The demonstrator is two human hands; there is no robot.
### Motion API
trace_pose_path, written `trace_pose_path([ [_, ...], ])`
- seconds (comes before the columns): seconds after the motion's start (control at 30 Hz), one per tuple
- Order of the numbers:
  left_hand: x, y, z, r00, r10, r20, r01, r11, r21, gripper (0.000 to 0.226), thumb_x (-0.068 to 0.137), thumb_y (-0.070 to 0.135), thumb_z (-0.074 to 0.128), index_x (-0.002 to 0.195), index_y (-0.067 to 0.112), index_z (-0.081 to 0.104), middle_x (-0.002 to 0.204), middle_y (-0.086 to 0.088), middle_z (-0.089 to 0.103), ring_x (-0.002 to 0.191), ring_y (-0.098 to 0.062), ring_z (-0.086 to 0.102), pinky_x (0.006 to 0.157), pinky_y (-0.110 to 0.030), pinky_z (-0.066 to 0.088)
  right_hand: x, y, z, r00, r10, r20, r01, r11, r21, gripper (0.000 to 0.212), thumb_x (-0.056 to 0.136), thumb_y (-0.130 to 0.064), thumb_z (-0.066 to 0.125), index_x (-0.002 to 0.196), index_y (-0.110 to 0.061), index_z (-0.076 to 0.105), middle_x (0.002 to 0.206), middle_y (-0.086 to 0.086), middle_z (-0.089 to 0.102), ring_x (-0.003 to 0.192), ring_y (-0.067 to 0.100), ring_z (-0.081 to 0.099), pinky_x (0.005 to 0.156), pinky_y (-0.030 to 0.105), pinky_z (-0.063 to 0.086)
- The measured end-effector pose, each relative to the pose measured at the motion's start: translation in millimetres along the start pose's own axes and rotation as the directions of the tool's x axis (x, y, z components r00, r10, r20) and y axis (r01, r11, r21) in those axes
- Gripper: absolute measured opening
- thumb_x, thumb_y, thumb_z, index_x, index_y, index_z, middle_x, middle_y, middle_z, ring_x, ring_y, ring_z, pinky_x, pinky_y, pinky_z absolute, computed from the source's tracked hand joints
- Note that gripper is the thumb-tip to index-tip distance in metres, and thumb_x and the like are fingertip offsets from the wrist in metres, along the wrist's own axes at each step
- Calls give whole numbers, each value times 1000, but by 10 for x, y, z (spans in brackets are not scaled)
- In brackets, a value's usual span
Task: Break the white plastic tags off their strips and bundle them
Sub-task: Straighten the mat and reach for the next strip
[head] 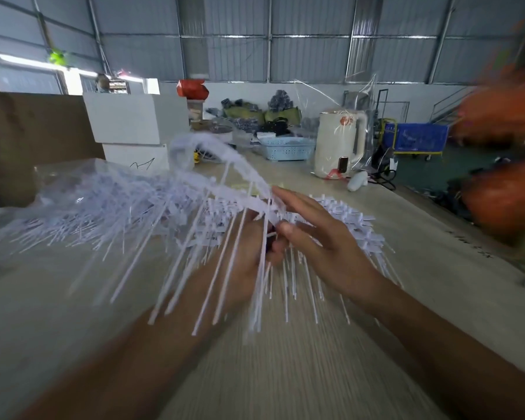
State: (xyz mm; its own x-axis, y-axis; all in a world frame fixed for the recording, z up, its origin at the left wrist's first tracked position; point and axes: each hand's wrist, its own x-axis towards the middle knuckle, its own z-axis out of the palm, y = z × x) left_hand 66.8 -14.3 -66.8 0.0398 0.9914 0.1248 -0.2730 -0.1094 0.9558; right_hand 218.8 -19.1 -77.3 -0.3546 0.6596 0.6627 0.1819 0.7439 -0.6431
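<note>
Both forearms are bare from the lower frame edge up to the wrists — no sleeves, cuffs or gloves show. The left hand (249, 253) and right hand (325, 237) carry no rings, watch or bands that can be made out — motion blur softens the fingers and nails.

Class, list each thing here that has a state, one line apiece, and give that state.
Left hand: curled round white tags.
Right hand: fingers straight, thumb against the tags.
Tag strip: lifted, bent in an arc.
Loose tags: heaped on the table.
Kettle: upright, lid shut.
Basket: upright.
</note>
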Motion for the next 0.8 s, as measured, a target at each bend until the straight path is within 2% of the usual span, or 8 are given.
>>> trace_pose_path([
  [0.1, -31, -83, 80, 988, 46, 146, -54, 997, 55, 25, 100, 12, 49, 76, 17, 56, 59, 2, 46, 41, -6, 41, 35, -16, 28, 10, 36, -2, 996, 0, -87, -3, 1000, -28, 39, 101, -13, 57, 140, -20, 58, 135, -6, 59, 129, 8, 52, 105, 41, 47],
  [0.23, -37, -108, 39, 991, 64, 115, -91, 964, 250, 18, 100, 22, 53, 99, 18, 70, 70, -1, 68, 51, -12, 60, 43, -21, 43, 13, 62, -22, 991, 61, -123, -57, 998, 30, 39, 94, -7, 66, 130, -21, 66, 118, -1, 66, 107, 12, 62, 89, 31, 54],
  [0.33, -72, 27, 5, 970, 123, 210, -175, 951, 255, 36, 91, 28, 50, 113, 8, 69, 103, -19, 73, 88, -35, 69, 74, -42, 57, 27, 61, -87, 991, 70, -111, -65, 997, 50, 36, 94, -6, 66, 126, -23, 68, 117, 3, 68, 104, 18, 62, 80, 16, 50],
  [0.4, -61, 126, -63, 953, 160, 258, -213, 958, 190, 48, 92, 23, 41, 125, -6, 60, 119, -32, 63, 110, -49, 59, 93, -57, 49, 46, 53, -162, 992, 89, -86, -86, 995, 39, 32, 97, -11, 63, 125, -24, 70, 117, -3, 72, 107, 17, 65, 84, 20, 51],
  [0.47, -37, 195, -143, 976, 129, 177, -126, 992, -26, 44, 96, 23, 47, 131, -2, 56, 123, -29, 63, 115, -45, 60, 98, -56, 49, 59, 22, -253, 990, 113, -86, -105, 990, 90, 28, 96, -17, 64, 121, -27, 72, 114, -5, 74, 107, 19, 68, 90, 30, 54],
  [0.63, 62, 394, -523, 982, 119, 149, -74, 958, -276, 37, 95, 42, 55, 113, 12, 69, 87, -8, 63, 77, -19, 60, 69, -30, 51, 95, 75, -588, 950, 312, -31, -260, 838, 480, 24, 88, -26, 71, 109, -15, 76, 98, 10, 71, 96, 25, 69, 92, 44, 58],
  [0.73, 144, 507, -827, 983, 144, 112, -106, 951, -291, 24, 98, 31, 54, 110, 12, 63, 68, 3, 53, 54, -8, 47, 47, -18, 42, 86, 232, -864, 908, 419, 7, -360, 773, 522, 17, 92, -18, 66, 105, -12, 76, 97, 11, 68, 94, 28, 67, 96, 51, 55],
  [0.8, 197, 523, -1017, 991, 135, 24, -129, 977, -170, 15, 94, 23, 57, 103, 16, 67, 62, 5, 51, 48, -7, 44, 42, -16, 37, 38, 318, -1007, 891, 452, 27, -408, 775, 484, 21, 86, -17, 66, 102, -17, 79, 94, 10, 72, 92, 31, 71, 89, 48, 58],
])
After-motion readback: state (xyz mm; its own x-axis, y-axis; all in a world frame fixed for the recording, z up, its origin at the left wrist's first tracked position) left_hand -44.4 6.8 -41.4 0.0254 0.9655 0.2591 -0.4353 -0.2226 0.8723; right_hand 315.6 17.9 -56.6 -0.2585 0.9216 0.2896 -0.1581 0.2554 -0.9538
